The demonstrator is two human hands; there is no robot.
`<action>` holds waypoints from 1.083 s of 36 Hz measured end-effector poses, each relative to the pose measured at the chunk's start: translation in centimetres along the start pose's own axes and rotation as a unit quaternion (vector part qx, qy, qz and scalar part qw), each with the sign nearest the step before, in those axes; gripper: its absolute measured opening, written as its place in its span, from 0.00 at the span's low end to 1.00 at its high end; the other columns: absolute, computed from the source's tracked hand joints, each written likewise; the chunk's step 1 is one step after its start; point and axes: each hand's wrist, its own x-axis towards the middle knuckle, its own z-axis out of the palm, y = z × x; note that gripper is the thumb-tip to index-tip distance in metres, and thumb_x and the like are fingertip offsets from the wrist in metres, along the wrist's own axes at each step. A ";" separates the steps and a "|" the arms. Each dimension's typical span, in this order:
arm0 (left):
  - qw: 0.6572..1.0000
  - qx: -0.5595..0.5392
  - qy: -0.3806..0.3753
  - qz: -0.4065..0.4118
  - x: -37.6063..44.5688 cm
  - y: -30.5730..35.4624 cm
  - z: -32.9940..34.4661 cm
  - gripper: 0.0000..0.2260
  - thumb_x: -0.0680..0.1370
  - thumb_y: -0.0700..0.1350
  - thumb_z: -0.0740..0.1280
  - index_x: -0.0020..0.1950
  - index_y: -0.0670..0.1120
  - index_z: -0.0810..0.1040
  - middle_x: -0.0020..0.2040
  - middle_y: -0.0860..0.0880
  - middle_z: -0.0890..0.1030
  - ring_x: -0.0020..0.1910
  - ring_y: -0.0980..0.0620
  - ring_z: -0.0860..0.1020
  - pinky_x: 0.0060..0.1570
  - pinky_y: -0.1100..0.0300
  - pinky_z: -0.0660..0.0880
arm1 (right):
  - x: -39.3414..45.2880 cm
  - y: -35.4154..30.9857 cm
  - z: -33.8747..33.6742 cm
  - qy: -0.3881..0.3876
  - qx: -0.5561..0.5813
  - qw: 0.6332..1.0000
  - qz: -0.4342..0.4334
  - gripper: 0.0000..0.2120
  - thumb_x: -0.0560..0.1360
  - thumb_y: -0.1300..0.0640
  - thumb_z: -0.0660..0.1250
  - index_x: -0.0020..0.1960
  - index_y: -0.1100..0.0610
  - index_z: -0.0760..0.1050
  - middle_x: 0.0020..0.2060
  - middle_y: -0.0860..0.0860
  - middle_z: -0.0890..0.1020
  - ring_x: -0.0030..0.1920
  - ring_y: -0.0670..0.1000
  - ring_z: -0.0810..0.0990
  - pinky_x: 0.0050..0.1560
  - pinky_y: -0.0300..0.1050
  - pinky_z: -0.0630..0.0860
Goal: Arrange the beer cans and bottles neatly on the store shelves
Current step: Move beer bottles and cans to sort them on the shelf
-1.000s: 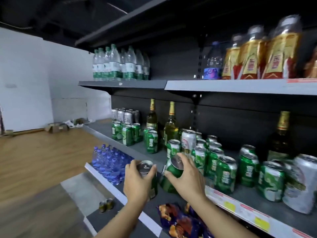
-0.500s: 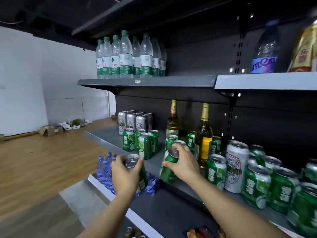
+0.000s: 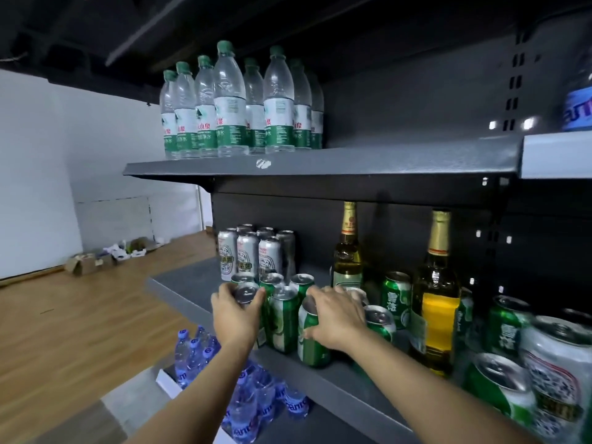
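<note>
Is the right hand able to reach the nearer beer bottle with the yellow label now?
Probably not yet: the right hand grips a green can, and another green can stands between it and that bottle.

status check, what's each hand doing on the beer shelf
Left hand grips a green can from above. Right hand grips another green can. Both beside the green can cluster.

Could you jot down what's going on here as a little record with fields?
Place: store shelf
Left hand: grips a can from above
Right hand: grips a green can, tilted, at the shelf's front edge
Behind: silver cans, two beer bottles
Upper shelf: water bottles
Below: blue water bottles
</note>
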 end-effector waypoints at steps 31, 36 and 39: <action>0.983 0.099 -0.126 0.083 5.1 -3.0 2.9 0.27 0.73 0.60 0.68 0.60 0.39 0.73 0.60 0.39 0.69 0.62 0.38 0.67 0.45 0.42 0.73 | -1.9 8.3 -4.5 0.346 0.151 0.823 0.425 0.31 0.76 0.42 0.65 0.67 0.65 0.64 0.67 0.62 0.70 0.70 0.62 0.64 0.70 0.57 0.59; 0.980 0.091 -0.162 0.074 5.6 -3.1 2.9 0.28 0.74 0.60 0.67 0.66 0.41 0.72 0.64 0.39 0.68 0.65 0.38 0.65 0.53 0.40 0.71 | -1.7 10.1 -4.5 0.250 0.252 0.827 0.436 0.27 0.72 0.54 0.71 0.66 0.61 0.65 0.63 0.60 0.74 0.64 0.62 0.71 0.64 0.56 0.69; 0.978 0.099 -0.170 0.075 5.4 -3.2 2.4 0.30 0.75 0.60 0.66 0.69 0.42 0.70 0.66 0.37 0.68 0.66 0.37 0.64 0.55 0.40 0.70 | -2.0 10.4 -3.8 0.246 0.251 0.835 0.423 0.29 0.71 0.57 0.71 0.68 0.61 0.64 0.64 0.60 0.72 0.64 0.62 0.71 0.63 0.57 0.71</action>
